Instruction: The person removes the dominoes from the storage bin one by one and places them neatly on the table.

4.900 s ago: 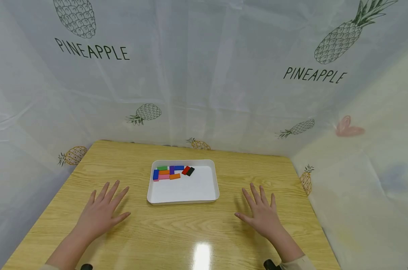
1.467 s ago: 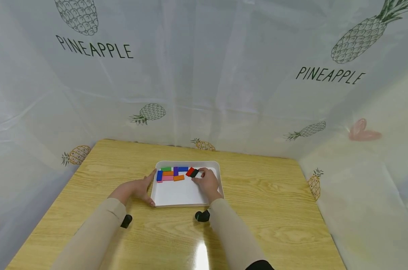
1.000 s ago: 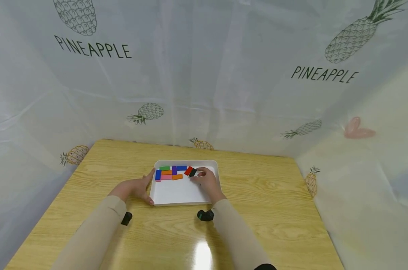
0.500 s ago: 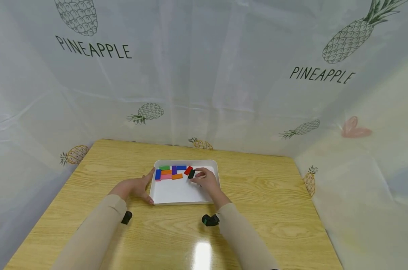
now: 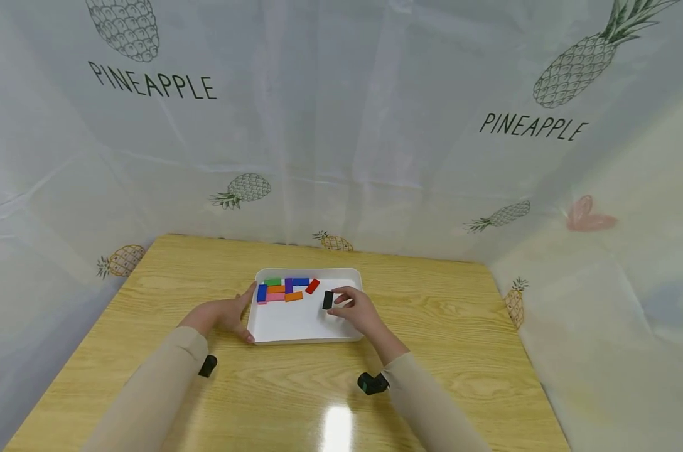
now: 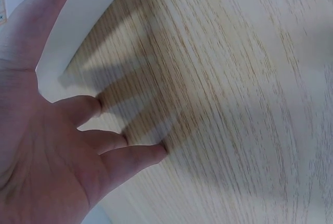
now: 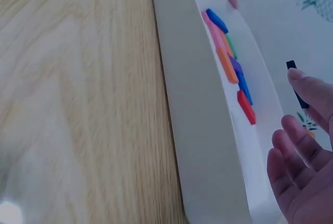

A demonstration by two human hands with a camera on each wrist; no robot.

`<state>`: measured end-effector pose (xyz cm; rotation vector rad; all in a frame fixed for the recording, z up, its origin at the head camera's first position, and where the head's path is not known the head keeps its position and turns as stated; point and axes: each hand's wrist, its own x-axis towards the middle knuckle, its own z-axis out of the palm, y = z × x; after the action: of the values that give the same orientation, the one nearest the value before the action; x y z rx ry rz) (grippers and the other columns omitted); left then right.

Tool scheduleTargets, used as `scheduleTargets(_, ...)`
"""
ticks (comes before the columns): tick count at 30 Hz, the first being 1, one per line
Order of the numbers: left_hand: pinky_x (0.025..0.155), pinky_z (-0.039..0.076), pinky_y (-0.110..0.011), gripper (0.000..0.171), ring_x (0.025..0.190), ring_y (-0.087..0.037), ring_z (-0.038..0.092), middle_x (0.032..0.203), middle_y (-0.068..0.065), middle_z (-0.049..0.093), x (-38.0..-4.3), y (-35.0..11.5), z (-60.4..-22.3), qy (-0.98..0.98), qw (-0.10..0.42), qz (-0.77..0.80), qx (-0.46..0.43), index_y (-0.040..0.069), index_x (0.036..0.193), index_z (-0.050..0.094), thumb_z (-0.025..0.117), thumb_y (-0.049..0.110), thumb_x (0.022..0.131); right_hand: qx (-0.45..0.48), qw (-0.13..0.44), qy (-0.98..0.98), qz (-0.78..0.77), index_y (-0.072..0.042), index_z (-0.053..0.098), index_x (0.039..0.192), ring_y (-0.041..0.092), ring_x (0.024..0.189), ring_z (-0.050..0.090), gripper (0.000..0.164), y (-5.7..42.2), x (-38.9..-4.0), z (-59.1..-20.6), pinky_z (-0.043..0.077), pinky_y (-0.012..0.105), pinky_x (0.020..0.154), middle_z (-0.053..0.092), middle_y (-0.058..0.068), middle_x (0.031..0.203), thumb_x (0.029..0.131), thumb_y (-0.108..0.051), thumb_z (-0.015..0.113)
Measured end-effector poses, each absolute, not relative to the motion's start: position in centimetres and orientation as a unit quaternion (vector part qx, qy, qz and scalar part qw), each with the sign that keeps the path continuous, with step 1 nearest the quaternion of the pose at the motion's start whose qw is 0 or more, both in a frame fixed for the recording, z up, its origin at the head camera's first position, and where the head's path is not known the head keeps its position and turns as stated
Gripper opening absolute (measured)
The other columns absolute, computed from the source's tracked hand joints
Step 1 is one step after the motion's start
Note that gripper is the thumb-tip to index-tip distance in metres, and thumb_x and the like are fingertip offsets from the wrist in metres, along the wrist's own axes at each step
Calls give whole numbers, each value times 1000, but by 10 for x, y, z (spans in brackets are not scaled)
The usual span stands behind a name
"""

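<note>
In the head view, my right hand (image 5: 361, 309) pinches a black block (image 5: 328, 300) between thumb and fingertips, over the right half of a white tray (image 5: 307, 326). The right wrist view shows the black block (image 7: 297, 91) raised above the tray's rim, its other fingers loosely bent. My left hand (image 5: 225, 315) is spread along the tray's left side, its thumb near the front corner. A red block (image 5: 312, 286) lies alone at a slant in the tray. Left of it sit blue blocks (image 5: 301, 282), orange blocks (image 5: 294, 296), a green block (image 5: 272, 282), a purple block (image 5: 288, 285) and pink ones (image 5: 275, 297).
The tray stands on a wood-grain table (image 5: 296, 389). A pale curtain (image 5: 330, 125) printed with pineapples hangs behind and beside the table. Dark wrist devices (image 5: 372, 383) sit under both forearms.
Both hands came in from the table sides to the tray. The right hand took the black block away from the red one and moved it right. The left hand stays at the tray's side.
</note>
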<state>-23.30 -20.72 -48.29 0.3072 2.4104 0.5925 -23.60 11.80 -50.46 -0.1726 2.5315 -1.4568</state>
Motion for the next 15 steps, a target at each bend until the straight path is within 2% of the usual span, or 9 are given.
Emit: scheduleTargets(15, 109, 11, -66, 134, 138, -57, 8, 150, -43, 2, -236, -209, -487, 909, 324, 236, 116, 2, 152, -15, 86, 37, 73, -69, 88, 850, -515, -10, 64, 126, 20, 82, 55, 46, 164, -208, -496, 47, 30, 65, 64, 7, 99, 82, -10, 79)
